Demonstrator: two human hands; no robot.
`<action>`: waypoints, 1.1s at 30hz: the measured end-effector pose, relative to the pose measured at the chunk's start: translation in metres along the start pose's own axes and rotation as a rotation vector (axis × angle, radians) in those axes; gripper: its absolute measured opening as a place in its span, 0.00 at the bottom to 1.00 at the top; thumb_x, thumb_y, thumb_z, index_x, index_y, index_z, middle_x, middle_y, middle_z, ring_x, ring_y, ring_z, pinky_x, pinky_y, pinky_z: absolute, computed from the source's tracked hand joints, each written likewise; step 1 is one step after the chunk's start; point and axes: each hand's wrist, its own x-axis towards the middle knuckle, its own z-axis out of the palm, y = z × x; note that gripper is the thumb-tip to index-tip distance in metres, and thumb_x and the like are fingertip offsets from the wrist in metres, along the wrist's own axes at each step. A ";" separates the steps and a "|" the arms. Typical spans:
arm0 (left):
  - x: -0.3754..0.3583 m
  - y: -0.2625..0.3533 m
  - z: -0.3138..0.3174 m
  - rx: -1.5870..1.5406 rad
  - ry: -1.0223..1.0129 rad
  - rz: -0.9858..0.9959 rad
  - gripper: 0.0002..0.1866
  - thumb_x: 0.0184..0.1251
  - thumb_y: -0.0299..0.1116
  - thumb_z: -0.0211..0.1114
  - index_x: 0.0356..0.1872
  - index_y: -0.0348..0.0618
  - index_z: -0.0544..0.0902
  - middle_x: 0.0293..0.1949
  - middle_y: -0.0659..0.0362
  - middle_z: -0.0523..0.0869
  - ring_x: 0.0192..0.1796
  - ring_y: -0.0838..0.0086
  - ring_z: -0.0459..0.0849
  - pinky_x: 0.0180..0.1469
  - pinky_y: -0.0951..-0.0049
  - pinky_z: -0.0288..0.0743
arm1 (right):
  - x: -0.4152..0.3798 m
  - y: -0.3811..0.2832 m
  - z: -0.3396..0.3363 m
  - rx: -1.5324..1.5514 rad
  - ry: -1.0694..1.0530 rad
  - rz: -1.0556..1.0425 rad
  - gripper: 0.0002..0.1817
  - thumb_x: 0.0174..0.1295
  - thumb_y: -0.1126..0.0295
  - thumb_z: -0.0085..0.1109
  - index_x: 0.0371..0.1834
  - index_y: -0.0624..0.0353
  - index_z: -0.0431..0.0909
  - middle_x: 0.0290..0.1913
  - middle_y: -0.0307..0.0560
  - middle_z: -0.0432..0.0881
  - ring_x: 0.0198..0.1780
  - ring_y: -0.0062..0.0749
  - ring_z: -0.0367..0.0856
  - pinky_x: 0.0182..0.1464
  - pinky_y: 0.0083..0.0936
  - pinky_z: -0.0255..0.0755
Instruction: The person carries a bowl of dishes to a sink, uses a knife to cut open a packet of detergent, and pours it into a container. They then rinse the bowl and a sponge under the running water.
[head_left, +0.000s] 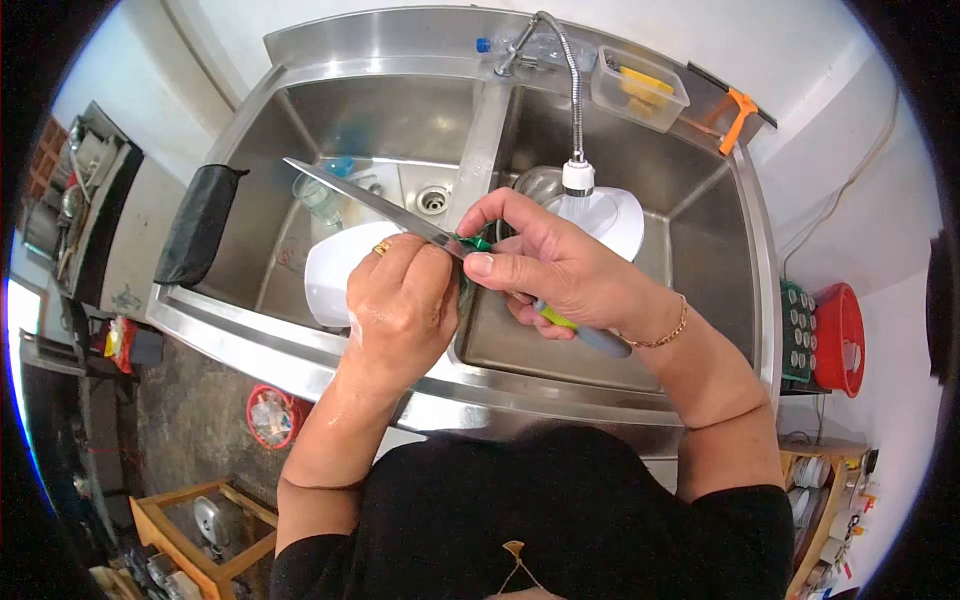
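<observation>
A kitchen knife is held over the sink divider, its long blade point(375, 205) pointing up and left. My right hand point(545, 260) grips it, thumb and forefinger at the blade's base, and the lime and grey handle point(598, 340) comes out below the palm. My left hand point(405, 300), wet and with a ring on one finger, is closed in a fist right under the blade. A small shiny green piece point(476, 243) shows between the two hands; what the left fingers hold is mostly hidden.
A white dish point(330, 275) and a clear glass point(318, 198) lie in the left basin. Water runs from the flexible tap point(578, 175) over a white plate point(625, 225) in the right basin. Behind are a plastic box point(640, 90) and an orange-handled tool point(738, 120). A black cloth point(200, 225) hangs at left.
</observation>
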 end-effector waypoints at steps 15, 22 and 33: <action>0.018 -0.013 -0.021 -0.803 -0.243 -0.789 0.03 0.60 0.23 0.61 0.32 0.34 0.78 0.25 0.65 0.80 0.29 0.86 0.73 0.32 0.82 0.68 | -0.021 0.009 -0.022 0.142 -0.079 -0.048 0.34 0.62 0.66 0.56 0.69 0.57 0.50 0.23 0.36 0.67 0.18 0.13 0.64 0.13 0.10 0.58; 0.019 -0.035 -0.010 -1.034 -0.385 -0.811 0.19 0.53 0.23 0.65 0.47 0.35 0.72 0.33 0.63 0.79 0.37 0.84 0.75 0.37 0.83 0.67 | -0.014 0.028 -0.022 0.073 -0.050 -0.098 0.30 0.62 0.68 0.55 0.67 0.58 0.56 0.21 0.35 0.66 0.18 0.12 0.63 0.14 0.10 0.57; 0.001 0.010 -0.001 -0.167 -0.169 -0.590 0.26 0.39 0.32 0.75 0.43 0.36 0.74 0.26 0.54 0.80 0.30 0.61 0.81 0.34 0.67 0.72 | -0.014 0.027 -0.017 0.075 -0.008 -0.060 0.25 0.63 0.61 0.55 0.62 0.60 0.66 0.22 0.31 0.70 0.15 0.11 0.62 0.13 0.13 0.57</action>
